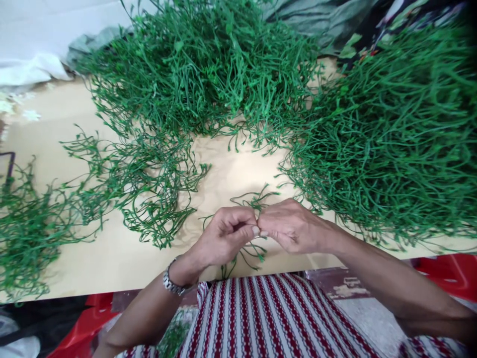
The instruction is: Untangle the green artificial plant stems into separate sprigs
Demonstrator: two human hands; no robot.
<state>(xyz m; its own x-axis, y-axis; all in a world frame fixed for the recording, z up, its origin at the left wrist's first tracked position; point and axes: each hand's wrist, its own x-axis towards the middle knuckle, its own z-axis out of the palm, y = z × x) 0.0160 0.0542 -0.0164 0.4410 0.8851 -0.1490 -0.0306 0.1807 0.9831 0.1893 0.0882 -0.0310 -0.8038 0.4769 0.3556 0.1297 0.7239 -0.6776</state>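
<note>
Striped clothing (268, 318) shows nearest; left hand (228, 236) and right hand (294, 226) pinch green stems (256, 203).

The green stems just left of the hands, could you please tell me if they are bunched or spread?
Spread: the green stems lie in a loose tangle, with the tabletop showing through gaps.

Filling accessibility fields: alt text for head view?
A person's left hand and right hand meet over a pale tabletop, thin green stems showing around them. Dense green heaps lie beyond and to the right, sparser ones to the left.
</note>
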